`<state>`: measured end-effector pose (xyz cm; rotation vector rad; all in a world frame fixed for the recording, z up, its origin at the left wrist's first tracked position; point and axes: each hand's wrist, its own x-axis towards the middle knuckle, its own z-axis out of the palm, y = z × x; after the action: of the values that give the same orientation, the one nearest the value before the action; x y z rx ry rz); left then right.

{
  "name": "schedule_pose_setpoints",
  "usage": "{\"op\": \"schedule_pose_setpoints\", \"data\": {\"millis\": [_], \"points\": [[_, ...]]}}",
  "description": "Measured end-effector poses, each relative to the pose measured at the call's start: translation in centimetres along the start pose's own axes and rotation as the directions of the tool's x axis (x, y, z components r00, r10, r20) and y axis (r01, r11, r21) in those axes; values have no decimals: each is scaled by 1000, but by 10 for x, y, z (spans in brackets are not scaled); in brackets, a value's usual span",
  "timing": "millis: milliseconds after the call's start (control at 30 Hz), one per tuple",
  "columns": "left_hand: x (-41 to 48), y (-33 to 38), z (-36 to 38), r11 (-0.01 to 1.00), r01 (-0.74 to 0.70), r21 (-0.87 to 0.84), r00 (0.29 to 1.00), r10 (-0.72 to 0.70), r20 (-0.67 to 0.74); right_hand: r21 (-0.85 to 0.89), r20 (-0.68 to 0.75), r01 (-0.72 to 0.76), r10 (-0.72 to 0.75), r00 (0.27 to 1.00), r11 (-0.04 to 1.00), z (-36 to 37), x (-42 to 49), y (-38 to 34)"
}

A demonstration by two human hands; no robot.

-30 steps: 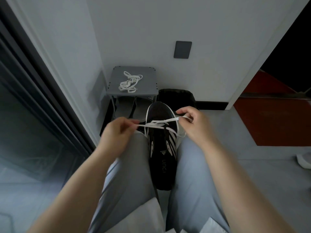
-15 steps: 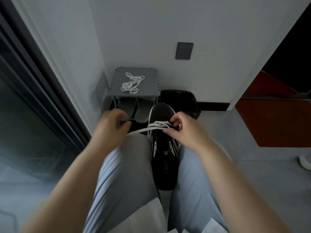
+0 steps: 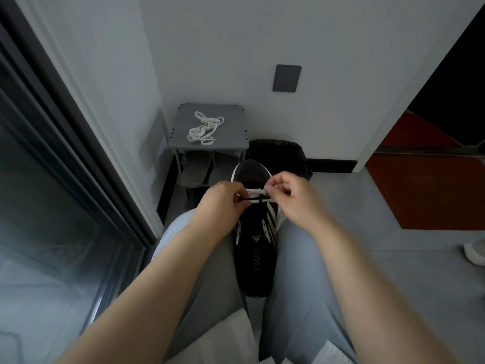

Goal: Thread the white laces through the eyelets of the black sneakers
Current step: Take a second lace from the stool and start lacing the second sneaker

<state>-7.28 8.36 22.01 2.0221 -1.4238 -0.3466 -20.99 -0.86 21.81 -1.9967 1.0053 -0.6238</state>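
A black sneaker (image 3: 256, 248) with white stripes lies between my knees, toe pointing away from me. A white lace (image 3: 254, 191) crosses its front eyelets. My left hand (image 3: 223, 204) pinches the lace at the shoe's left edge. My right hand (image 3: 291, 198) pinches the lace between thumb and forefinger over the shoe's right front. Both hands sit close together above the toe end. A second white lace (image 3: 204, 128) lies bunched on top of a small grey rack (image 3: 231, 127) against the wall ahead.
Grey slippers (image 3: 195, 166) sit on the rack's lower shelf. A dark bin (image 3: 278, 153) stands right of the rack. A glass door frame (image 3: 86, 143) runs along my left. A white object (image 3: 476, 252) lies on the floor at far right.
My left hand moved right, in toward the shoe, shortening the stretched lace. My right hand lifted slightly and now pinches the lace near the toe.
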Motion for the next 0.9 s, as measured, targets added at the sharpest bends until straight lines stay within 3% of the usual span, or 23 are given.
{"op": "schedule_pose_setpoints", "data": {"millis": [300,500,667,767,900], "points": [[-21,-4,-40,998,-5,-63,999,2,-48,27,42,33,-34,999,999,-1,-3,2],[-43,-12,-78,945,166,-281,976,-198,-88,-95,-28,173,-176,984,980,-2,-8,-2],[-45,-19,-83,948,191,-256,960,-126,249,-278,203,308,-257,945,910,6,-9,-7],[-36,-15,-79,970,177,-168,912,-97,398,-288,189,304,-257,948,908,8,-9,-8],[-4,-13,-44,980,134,-148,982,-112,153,-151,197,370,-339,920,917,8,-10,-6]]}}
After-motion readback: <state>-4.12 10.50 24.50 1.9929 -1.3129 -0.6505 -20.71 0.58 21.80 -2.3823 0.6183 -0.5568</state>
